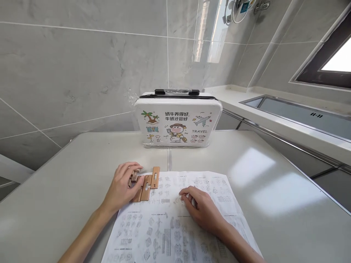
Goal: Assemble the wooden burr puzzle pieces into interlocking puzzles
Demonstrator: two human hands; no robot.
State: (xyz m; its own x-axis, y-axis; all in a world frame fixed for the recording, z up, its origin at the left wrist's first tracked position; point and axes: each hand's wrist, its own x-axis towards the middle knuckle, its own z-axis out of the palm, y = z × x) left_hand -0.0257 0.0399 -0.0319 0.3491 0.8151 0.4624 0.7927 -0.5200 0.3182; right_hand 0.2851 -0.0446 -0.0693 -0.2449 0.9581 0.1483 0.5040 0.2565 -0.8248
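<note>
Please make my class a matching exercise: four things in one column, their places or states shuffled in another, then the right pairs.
1. Left hand
2. Right hand
3. White case
4. Printed sheet

A. Upright behind the sheet
B. Touching the wooden pieces
C. Spread on the table
D. Over the sheet, right of the wooden pieces

Pairs: 1-B; 2-D; 3-A; 4-C

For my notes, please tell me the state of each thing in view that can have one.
White case: shut, upright, wrapped in clear plastic.
Printed sheet: spread open.
Flat wooden pieces: lying side by side, staggered.
Left hand: curled around a wooden block.
Right hand: loosely curled, over the sheet.
</note>
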